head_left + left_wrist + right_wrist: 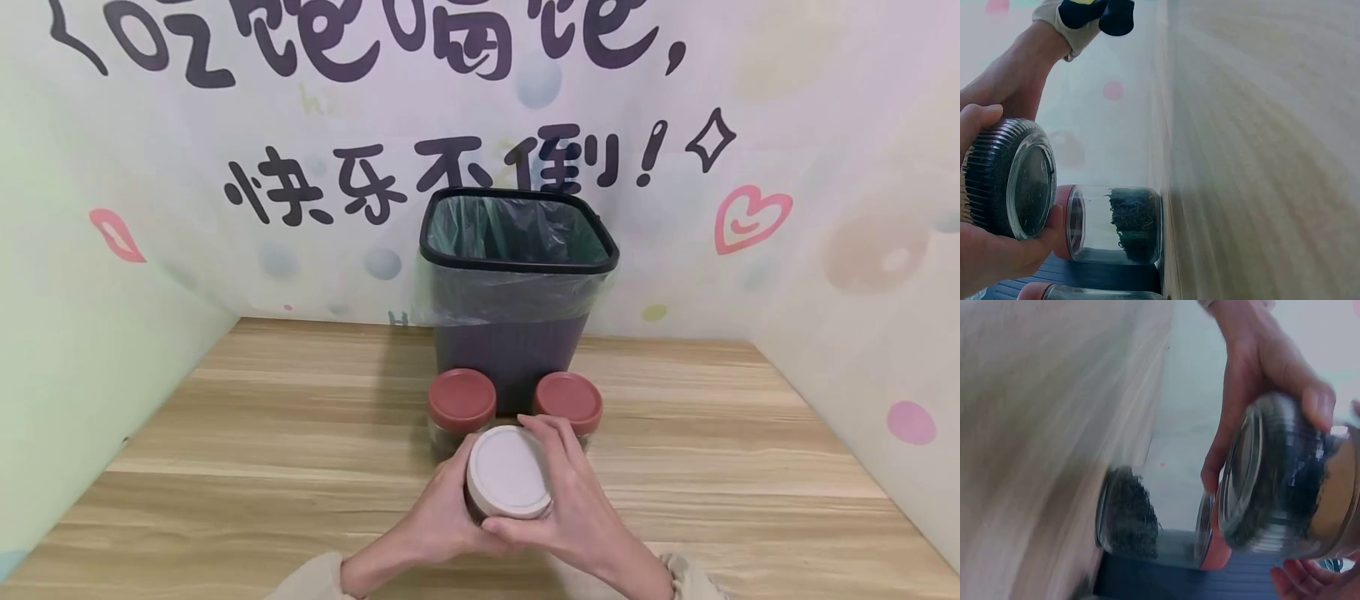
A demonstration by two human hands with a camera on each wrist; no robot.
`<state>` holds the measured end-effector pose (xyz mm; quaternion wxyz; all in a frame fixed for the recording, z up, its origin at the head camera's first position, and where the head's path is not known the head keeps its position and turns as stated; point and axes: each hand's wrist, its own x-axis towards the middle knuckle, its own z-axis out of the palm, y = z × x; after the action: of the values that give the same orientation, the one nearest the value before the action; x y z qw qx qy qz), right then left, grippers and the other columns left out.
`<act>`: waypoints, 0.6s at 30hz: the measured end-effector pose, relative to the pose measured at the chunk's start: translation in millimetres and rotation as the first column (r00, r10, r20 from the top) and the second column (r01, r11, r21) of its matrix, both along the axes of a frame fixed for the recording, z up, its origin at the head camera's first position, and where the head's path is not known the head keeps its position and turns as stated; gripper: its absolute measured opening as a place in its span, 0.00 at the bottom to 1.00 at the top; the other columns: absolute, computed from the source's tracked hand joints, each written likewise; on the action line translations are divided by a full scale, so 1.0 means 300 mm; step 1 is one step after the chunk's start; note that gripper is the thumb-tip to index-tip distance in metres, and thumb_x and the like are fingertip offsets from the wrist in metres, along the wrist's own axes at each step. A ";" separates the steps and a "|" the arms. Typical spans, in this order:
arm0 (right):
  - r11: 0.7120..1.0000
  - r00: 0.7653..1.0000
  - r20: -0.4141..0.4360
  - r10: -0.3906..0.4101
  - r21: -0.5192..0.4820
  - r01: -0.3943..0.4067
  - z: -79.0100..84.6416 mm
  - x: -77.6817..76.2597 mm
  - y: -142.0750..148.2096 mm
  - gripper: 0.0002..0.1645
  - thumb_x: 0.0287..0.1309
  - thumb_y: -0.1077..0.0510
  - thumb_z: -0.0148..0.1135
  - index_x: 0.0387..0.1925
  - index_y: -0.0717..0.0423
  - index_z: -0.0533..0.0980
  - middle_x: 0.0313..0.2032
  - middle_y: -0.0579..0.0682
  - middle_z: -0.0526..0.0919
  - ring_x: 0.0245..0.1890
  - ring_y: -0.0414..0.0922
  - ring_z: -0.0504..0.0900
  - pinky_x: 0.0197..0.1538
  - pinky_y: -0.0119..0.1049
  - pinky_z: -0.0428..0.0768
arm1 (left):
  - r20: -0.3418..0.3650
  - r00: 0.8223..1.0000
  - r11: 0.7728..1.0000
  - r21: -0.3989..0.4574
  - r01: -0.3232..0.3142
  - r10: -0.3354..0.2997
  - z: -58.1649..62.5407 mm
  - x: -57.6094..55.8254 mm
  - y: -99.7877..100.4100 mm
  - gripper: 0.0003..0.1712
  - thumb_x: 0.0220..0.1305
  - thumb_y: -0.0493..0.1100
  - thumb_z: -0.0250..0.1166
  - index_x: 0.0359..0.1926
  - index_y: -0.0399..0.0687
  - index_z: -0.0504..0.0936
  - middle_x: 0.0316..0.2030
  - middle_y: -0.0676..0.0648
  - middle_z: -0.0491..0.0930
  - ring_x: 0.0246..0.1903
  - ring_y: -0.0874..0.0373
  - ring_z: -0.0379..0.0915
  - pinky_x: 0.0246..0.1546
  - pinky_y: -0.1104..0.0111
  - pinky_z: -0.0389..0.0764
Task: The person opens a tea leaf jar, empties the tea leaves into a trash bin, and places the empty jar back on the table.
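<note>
Both hands hold a glass jar with a white lid (pixel 510 471) in front of the bin, raised off the table and tilted. My left hand (pixel 446 512) grips the jar's body from the left. My right hand (pixel 573 496) curls round the lid from the right, its thumb at the near rim and fingers over the far side. Dark contents fill the lower part of the ribbed jar (pixel 1004 172) in the left wrist view. Just behind it stand two jars with red lids, a left one (pixel 462 400) and a right one (pixel 567 402), partly hidden by the hands.
A dark bin (pixel 510 342) lined with a translucent green bag stands against the back wall, directly behind the red-lidded jars. Printed walls enclose the wood-grain table (pixel 300 433) at the back and both sides. Dark shredded contents show in one red-lidded jar (pixel 1135 222).
</note>
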<state>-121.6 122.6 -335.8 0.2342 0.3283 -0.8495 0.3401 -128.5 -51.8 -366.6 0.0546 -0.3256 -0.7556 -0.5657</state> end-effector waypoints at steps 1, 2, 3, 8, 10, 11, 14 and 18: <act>1.000 1.000 -0.009 -0.009 -0.016 0.009 -0.002 0.004 -0.002 0.52 0.33 0.34 0.68 0.59 0.52 0.59 0.51 0.47 0.65 0.48 0.42 0.69 0.45 0.40 0.73 | 0.002 1.000 1.000 0.002 -0.006 0.006 0.001 -0.001 0.002 0.50 0.33 0.46 0.76 0.60 0.57 0.58 0.52 0.54 0.69 0.50 0.59 0.67 0.52 0.65 0.68; 1.000 1.000 -0.017 -0.015 -0.027 0.014 -0.003 0.007 -0.004 0.51 0.34 0.36 0.68 0.59 0.53 0.60 0.51 0.48 0.65 0.47 0.42 0.69 0.45 0.39 0.73 | -0.004 1.000 1.000 -0.001 -0.013 0.013 0.003 -0.002 0.003 0.50 0.33 0.46 0.76 0.59 0.57 0.59 0.52 0.53 0.70 0.49 0.59 0.67 0.51 0.65 0.68; 0.999 1.000 -0.022 -0.013 -0.038 0.012 -0.005 0.009 -0.006 0.50 0.35 0.38 0.69 0.58 0.54 0.60 0.50 0.48 0.66 0.46 0.43 0.70 0.45 0.39 0.72 | -0.009 1.000 1.000 -0.004 -0.017 0.017 0.004 -0.003 0.004 0.50 0.33 0.46 0.76 0.59 0.57 0.59 0.52 0.53 0.70 0.49 0.59 0.67 0.51 0.65 0.68; 0.996 0.999 0.020 0.047 -0.072 -0.046 -0.003 0.013 -0.004 0.47 0.39 0.43 0.69 0.59 0.54 0.59 0.52 0.49 0.66 0.48 0.43 0.69 0.49 0.37 0.71 | 0.014 1.000 1.000 0.015 -0.007 0.006 0.006 -0.006 0.002 0.49 0.34 0.45 0.76 0.59 0.59 0.59 0.51 0.55 0.70 0.49 0.59 0.68 0.51 0.65 0.69; 0.993 0.996 0.040 0.086 -0.087 -0.082 -0.002 0.010 0.000 0.47 0.40 0.46 0.70 0.60 0.55 0.58 0.52 0.49 0.66 0.49 0.43 0.69 0.50 0.36 0.70 | 0.031 0.999 1.000 0.028 0.008 -0.009 0.005 -0.008 0.001 0.49 0.34 0.45 0.76 0.59 0.60 0.59 0.50 0.56 0.70 0.49 0.59 0.68 0.51 0.65 0.69; 0.990 0.993 0.047 0.110 -0.097 -0.105 -0.002 0.007 0.003 0.47 0.40 0.48 0.70 0.60 0.55 0.58 0.52 0.50 0.66 0.49 0.43 0.69 0.50 0.36 0.69 | 0.035 0.999 0.999 0.034 0.015 -0.016 0.004 -0.009 0.000 0.49 0.34 0.45 0.76 0.58 0.60 0.59 0.50 0.56 0.71 0.49 0.59 0.68 0.51 0.65 0.69; 0.979 0.981 0.090 0.174 -0.127 -0.162 -0.002 -0.002 0.011 0.47 0.40 0.51 0.71 0.61 0.56 0.58 0.53 0.50 0.66 0.51 0.43 0.68 0.52 0.34 0.68 | 0.049 0.998 0.998 0.048 0.035 -0.038 0.001 -0.013 -0.002 0.49 0.34 0.44 0.76 0.59 0.59 0.59 0.50 0.55 0.71 0.49 0.59 0.68 0.51 0.65 0.68; 0.951 0.947 0.152 0.283 -0.177 -0.255 -0.003 -0.015 0.025 0.47 0.40 0.57 0.71 0.61 0.57 0.56 0.54 0.52 0.66 0.52 0.43 0.67 0.51 0.32 0.70 | 0.069 0.996 0.998 0.052 0.045 -0.049 -0.002 -0.016 -0.007 0.50 0.33 0.44 0.77 0.59 0.59 0.59 0.50 0.55 0.71 0.49 0.59 0.68 0.52 0.65 0.67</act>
<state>-126.2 130.1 -336.7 0.1345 0.3911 -0.7850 0.4613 -133.1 -53.9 -367.1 0.0230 -0.3217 -0.7347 -0.5969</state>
